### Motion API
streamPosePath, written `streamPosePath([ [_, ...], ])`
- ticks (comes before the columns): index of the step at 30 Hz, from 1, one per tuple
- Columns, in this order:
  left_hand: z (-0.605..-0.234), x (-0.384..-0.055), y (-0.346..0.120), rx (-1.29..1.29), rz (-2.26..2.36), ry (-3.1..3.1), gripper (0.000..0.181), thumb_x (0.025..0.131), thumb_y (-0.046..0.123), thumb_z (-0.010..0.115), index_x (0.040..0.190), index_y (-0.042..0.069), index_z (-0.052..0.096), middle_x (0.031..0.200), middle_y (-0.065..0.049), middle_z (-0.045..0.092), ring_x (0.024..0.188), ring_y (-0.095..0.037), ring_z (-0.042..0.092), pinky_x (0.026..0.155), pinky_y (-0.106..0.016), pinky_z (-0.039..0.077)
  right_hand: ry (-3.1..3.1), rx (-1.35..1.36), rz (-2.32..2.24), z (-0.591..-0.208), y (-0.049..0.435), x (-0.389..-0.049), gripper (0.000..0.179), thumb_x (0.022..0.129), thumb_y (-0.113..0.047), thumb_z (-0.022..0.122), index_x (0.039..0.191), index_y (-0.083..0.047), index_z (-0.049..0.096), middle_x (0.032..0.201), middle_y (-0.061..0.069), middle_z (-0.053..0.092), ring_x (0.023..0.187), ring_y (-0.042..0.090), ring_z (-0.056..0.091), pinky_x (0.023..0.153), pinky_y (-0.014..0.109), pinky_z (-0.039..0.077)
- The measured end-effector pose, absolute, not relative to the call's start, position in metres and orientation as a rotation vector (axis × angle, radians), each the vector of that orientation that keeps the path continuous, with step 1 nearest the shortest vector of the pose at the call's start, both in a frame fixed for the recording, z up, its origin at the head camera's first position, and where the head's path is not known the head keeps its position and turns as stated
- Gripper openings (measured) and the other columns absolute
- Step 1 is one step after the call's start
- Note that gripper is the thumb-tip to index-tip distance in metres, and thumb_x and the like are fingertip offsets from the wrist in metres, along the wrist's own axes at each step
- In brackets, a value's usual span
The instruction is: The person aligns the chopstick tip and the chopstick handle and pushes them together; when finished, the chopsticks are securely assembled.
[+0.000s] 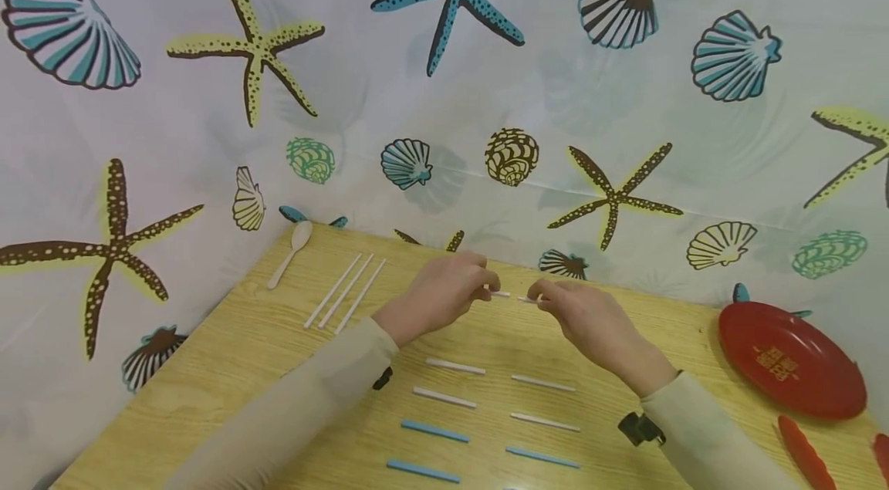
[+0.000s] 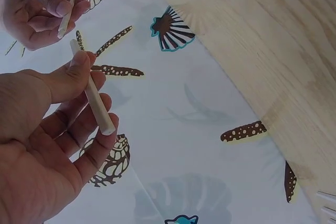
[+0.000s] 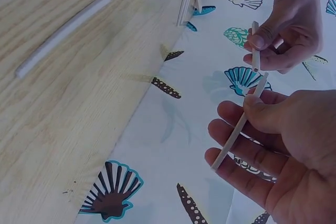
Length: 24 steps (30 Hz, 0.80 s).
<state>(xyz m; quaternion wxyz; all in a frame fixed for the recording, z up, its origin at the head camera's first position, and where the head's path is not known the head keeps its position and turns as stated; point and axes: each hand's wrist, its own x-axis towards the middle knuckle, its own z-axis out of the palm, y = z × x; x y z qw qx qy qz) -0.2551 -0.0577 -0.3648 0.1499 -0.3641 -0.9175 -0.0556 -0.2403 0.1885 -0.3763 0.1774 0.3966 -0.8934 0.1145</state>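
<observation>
My left hand (image 1: 444, 288) pinches a short, thick white stick (image 2: 98, 106) between thumb and fingers. Across from it, my right hand (image 1: 593, 320) holds a thinner white stick (image 3: 237, 132) in the same way. Both hands are above the far edge of the table, the ends of the two sticks pointing at each other with a small gap in the head view. Below the hands lie two columns of short sticks: thicker white ones (image 1: 454, 366) and blue ones (image 1: 434, 430) on the left, thinner white (image 1: 545, 422) and blue (image 1: 542, 457) on the right.
Three long white sticks (image 1: 343, 291) lie side by side on the wooden table (image 1: 229, 382), left of the hands. Farther left is a pale spoon (image 1: 295, 243). On the right are a red plate (image 1: 785, 363) and a red wavy-edged piece (image 1: 802, 453). Patterned cloth (image 1: 444, 104) hangs behind.
</observation>
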Motion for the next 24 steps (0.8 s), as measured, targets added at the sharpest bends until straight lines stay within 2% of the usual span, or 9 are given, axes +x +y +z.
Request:
streamPosePath([
  [10, -0.362, -0.252, -0.058, -1.079, -0.233, -2.604, 0.009, 0.092, 0.021, 0.072, 0.1, 0.022, 0.076, 0.082, 0.007, 0.055, 0.073, -0.009, 0.056, 0.057, -0.021, 0.046, -2.493, 1.165, 0.336, -0.375, 0.186, -0.239, 0.022, 0.094, -0.005, 0.068, 0.112, -0.014, 0.061, 0.093, 0.001, 0.07, 0.069, 0.016, 0.062, 0.058, 0.031, 0.051],
  [14, -0.363, -0.252, -0.057, -1.076, -0.245, -2.602, 0.009, 0.092, 0.02, 0.072, 0.1, 0.021, 0.076, 0.082, 0.007, 0.055, 0.073, -0.009, 0.056, 0.058, -0.021, 0.046, -2.489, 1.153, 0.329, -0.376, 0.185, -0.238, 0.022, 0.093, -0.004, 0.068, 0.112, -0.013, 0.063, 0.094, 0.001, 0.071, 0.074, 0.018, 0.065, 0.061, 0.033, 0.053],
  [19, -0.365, -0.252, -0.057, -1.111, -0.256, -2.548, 0.008, 0.091, 0.016, 0.073, 0.097, 0.017, 0.077, 0.081, 0.006, 0.057, 0.076, -0.01, 0.058, 0.063, -0.022, 0.049, -2.463, 1.125, 0.24, -0.375, 0.182, -0.234, 0.022, 0.088, 0.0, 0.074, 0.108, -0.007, 0.072, 0.094, 0.005, 0.072, 0.083, 0.021, 0.068, 0.065, 0.035, 0.056],
  [24, -0.367, -0.254, -0.055, -1.216, -0.241, -2.442, 0.007, 0.089, 0.007, 0.074, 0.093, 0.013, 0.076, 0.083, 0.004, 0.056, 0.078, -0.012, 0.059, 0.068, -0.022, 0.05, -2.441, 1.13, 0.18, -0.371, 0.179, -0.23, 0.028, 0.081, 0.009, 0.076, 0.104, -0.006, 0.073, 0.087, 0.004, 0.071, 0.077, 0.02, 0.067, 0.06, 0.032, 0.055],
])
